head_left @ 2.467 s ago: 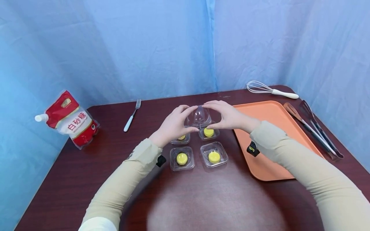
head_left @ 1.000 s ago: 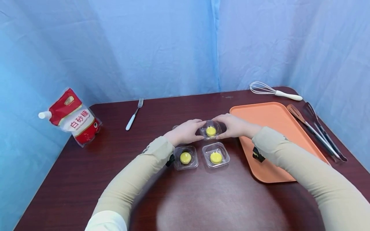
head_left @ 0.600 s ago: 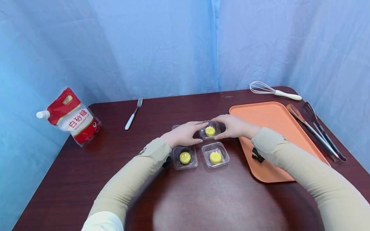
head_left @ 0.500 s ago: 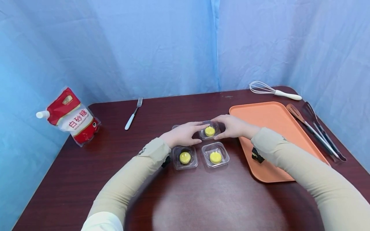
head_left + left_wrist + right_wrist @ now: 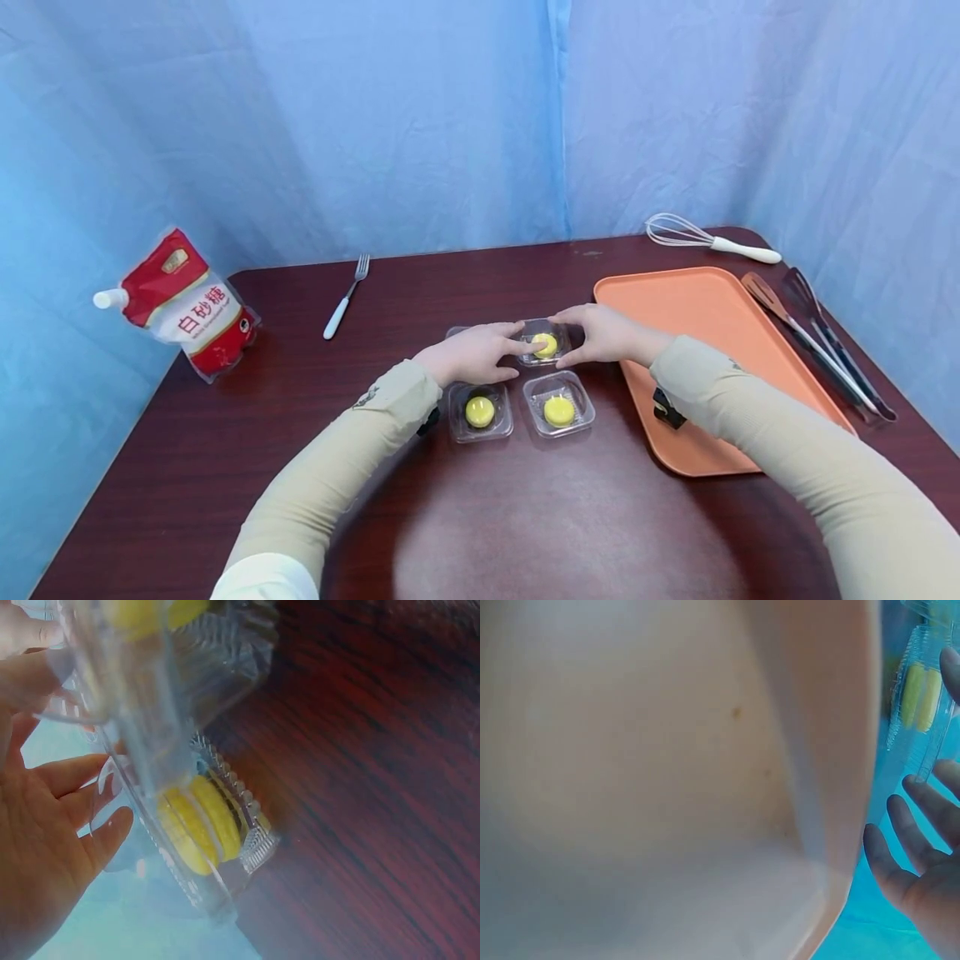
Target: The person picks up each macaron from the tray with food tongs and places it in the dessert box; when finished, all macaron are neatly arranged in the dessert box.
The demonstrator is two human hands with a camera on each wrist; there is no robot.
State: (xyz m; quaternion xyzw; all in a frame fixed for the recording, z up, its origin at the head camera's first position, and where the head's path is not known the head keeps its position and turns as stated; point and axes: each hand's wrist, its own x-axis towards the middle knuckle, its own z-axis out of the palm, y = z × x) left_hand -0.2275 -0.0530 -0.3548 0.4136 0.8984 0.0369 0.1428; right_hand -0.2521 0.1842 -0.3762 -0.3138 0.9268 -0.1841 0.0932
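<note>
Several clear plastic boxes, each visible one with a yellow macaron, stand grouped mid-table. At the back right box [image 5: 531,359], my right hand [image 5: 611,335] holds the right side between thumb and index finger. From the left, my left hand [image 5: 472,354] reaches over with its index finger stretched across the box top, above the macaron [image 5: 550,340]; its thumb stays apart from the box. Beneath that hand, the back left box is mostly hidden. The front left box [image 5: 500,428] and front right box [image 5: 579,422] stand nearer. In the left wrist view a macaron [image 5: 199,825] shows through clear plastic.
An orange tray [image 5: 690,300] lies under the right forearm. Beyond it are a brown-headed spatula [image 5: 765,292], dark tongs [image 5: 843,362] and a white whisk [image 5: 738,247]. A fork [image 5: 341,308] lies back left, near a red-and-white sugar pouch [image 5: 191,304].
The clear lid held up by both hands has come down onto the back right box. My left hand then draws slightly left, and its index finger moves over the box top.
</note>
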